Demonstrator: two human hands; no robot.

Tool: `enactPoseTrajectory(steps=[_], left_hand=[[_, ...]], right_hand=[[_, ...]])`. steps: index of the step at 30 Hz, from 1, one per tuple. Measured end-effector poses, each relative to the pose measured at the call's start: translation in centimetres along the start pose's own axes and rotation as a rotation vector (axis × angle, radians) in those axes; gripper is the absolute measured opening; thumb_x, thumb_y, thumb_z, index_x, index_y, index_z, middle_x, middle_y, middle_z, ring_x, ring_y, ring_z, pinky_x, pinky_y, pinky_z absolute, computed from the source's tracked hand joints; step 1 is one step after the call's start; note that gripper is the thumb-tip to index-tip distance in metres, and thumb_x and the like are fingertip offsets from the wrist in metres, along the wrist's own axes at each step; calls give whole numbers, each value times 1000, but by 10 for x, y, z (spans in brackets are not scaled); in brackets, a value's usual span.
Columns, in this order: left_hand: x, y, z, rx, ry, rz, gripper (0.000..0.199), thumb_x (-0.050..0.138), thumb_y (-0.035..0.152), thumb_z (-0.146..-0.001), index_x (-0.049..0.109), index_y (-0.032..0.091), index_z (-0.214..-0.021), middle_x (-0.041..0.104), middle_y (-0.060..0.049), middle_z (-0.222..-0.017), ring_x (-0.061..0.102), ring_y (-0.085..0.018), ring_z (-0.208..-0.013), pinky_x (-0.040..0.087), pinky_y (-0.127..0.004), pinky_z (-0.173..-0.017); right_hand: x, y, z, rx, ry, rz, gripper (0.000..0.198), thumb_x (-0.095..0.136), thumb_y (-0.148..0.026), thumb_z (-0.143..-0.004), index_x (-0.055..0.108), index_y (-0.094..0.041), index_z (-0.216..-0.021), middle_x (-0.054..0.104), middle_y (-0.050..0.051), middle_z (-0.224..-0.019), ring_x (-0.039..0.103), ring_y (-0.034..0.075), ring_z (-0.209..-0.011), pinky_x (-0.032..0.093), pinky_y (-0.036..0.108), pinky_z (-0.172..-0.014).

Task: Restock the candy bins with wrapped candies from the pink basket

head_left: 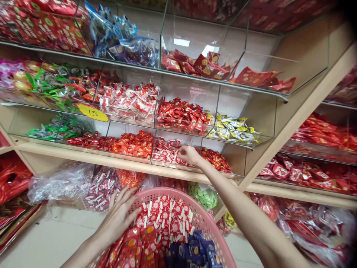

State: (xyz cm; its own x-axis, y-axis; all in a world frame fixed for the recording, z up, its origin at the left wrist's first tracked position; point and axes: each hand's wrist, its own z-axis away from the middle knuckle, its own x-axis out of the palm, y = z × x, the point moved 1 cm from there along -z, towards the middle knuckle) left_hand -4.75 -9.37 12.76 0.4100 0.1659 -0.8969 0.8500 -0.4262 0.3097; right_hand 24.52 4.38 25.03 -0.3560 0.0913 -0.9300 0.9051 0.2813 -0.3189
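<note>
A pink perforated basket (220, 227) stands below the shelves. Inside it are red-and-white wrapped candies (170, 217), red packets with fruit prints (139, 245) and dark blue packets (195, 249). My left hand (124, 208) rests over the basket's left rim with its fingers spread, the tips near the red-and-white candies. Up at the lowest shelf row, my right hand (190, 155) reaches into a clear compartment (164, 162) of similar red-and-white candies (166, 149). Its fingers are curled together; what lies between them is too small to make out.
Clear-fronted shelves hold orange-red candies (134, 144), red candies (184, 115), yellow-and-white candies (234, 128) and blue bags (122, 37). A yellow price tag (92, 112) reads 15. Plastic bags (63, 182) lie beneath. A wooden upright (295, 111) stands right.
</note>
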Motion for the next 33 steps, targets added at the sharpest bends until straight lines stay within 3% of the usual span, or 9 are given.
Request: enactPoseTrajectory(steps=[5,12,16,21,28,33], left_hand=[[3,-16,13,-87,-5,9,39,43,47,-83,54,34,-118,44,-3,-137,29,-26,-132,17,-57,-108],[7,-25,18,-116,56,28,37,45,46,-82,55,34,-117,46,-2,-135,32,-26,-131,17,-56,-108],[6,-18,20,-105,79,60,36,45,45,-83,55,35,-116,45,-1,-136,33,-25,-130,17,-56,-107],[7,-16,22,-85,93,76,34,46,43,-83,56,34,-114,46,-3,-135,35,-25,-128,19,-57,-106],[7,-17,20,-71,92,59,32,45,43,-83,59,33,-110,47,-2,-134,37,-25,-127,21,-57,-105],[6,-14,20,-74,85,39,31,45,44,-83,60,33,-108,48,-2,-134,37,-24,-128,20,-56,-106]], right_hand=[[21,0,-30,102,-202,148,40,75,-32,-59,66,-15,-94,67,10,-95,60,22,-86,43,25,-68],[22,-9,-35,136,-339,262,34,71,-27,-60,68,-14,-91,68,12,-94,62,21,-81,42,24,-62],[22,-6,-34,107,-355,271,22,65,-26,-67,69,-14,-86,69,8,-88,61,17,-75,40,21,-56],[22,-1,-30,53,-309,298,19,54,-20,-77,68,-15,-88,69,6,-88,61,14,-76,39,19,-60],[21,-17,-25,65,-262,402,20,52,-17,-78,66,-16,-93,64,14,-105,59,22,-97,42,26,-73],[22,-19,-25,80,-313,432,26,61,-14,-70,66,-17,-96,62,13,-108,57,24,-100,42,26,-73]])
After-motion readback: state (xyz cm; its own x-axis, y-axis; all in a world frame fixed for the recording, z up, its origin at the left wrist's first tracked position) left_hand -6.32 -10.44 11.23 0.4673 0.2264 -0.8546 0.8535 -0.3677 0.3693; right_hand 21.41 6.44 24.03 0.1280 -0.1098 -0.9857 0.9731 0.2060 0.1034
